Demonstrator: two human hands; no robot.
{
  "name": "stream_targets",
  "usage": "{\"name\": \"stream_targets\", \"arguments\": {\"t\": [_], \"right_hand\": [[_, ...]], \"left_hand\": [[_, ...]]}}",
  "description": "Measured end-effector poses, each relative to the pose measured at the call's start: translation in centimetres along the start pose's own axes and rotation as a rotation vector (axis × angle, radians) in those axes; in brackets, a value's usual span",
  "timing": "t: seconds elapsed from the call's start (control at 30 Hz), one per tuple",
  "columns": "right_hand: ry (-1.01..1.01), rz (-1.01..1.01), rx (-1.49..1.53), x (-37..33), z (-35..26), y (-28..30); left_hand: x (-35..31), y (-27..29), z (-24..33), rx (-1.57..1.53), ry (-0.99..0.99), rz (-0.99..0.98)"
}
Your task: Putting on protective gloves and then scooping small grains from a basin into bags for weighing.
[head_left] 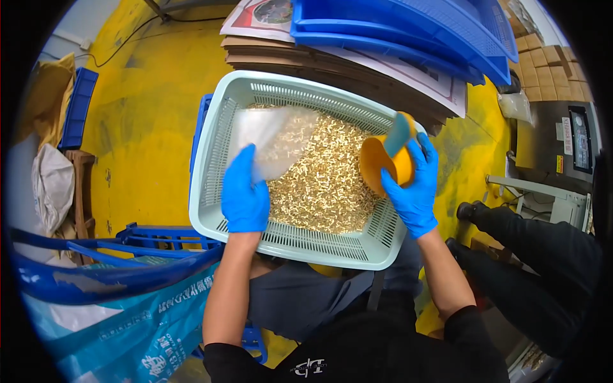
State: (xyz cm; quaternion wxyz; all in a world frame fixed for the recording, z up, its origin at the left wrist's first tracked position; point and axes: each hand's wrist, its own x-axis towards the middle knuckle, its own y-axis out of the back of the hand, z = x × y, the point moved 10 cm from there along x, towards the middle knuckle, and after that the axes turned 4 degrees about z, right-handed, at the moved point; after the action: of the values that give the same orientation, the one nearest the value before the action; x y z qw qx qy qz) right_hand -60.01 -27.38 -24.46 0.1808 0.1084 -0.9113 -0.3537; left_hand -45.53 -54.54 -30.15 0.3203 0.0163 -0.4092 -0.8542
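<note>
Scuffed yellow floor [140,166]. Pale green basket [306,254] holds loose gold pieces [325,185]. Left hand [246,201] pinches clear bag [274,143] over them; right hand [414,198] grips orange scoop [373,163]. Bag seems unfilled; many pieces left.

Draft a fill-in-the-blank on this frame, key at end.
The left hand and right hand both wear ____ gloves.
The plastic bag is in the left hand, the orange container in the ____.
The small pieces in the basket are coloured ____.
The floor is mainly ____.
Key: blue; right; gold; yellow
</note>
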Motion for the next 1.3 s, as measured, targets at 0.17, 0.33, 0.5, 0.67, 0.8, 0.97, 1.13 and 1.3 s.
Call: {"name": "stream_targets", "arguments": {"t": [0.17,0.33,0.5,0.67,0.8,0.97,1.13,1.3], "right_hand": [[0.163,0.074,-0.369,0.7,-1.1,-2.4],[0.072,0.034,-0.416,0.4,-0.6,-3.3],[-0.135,-0.046,-0.328,-0.7,0.4,-2.9],[-0.142,-0.066,-0.36,-1.9,-0.7,-4.7],[-0.143,-0.01,-0.332,-2.4,-0.8,-5.2],[-0.089,0.016,-0.292,-3.0,-1.5,-5.4],[-0.134,0.035,-0.24,-4.8,-1.2,-6.2],[-0.154,0.01,-0.074,-5.8,-1.6,-8.1]], "left_hand": [[0.4,-1.0,-5.0,-0.184,0.359,0.074],[-0.2,-5.0,-1.9,0.023,0.113,-0.079],[-0.6,-6.0,-1.0,0.205,0.184,-0.052],[-0.4,-5.7,-0.8,0.214,0.175,-0.001],[-0.6,-6.0,0.4,0.184,0.159,-0.01],[-1.2,-6.0,0.2,0.113,0.204,-0.059],[-2.4,-6.1,0.6,0.11,0.223,-0.105],[-2.8,-6.4,0.4,0.069,0.213,-0.101]]}}
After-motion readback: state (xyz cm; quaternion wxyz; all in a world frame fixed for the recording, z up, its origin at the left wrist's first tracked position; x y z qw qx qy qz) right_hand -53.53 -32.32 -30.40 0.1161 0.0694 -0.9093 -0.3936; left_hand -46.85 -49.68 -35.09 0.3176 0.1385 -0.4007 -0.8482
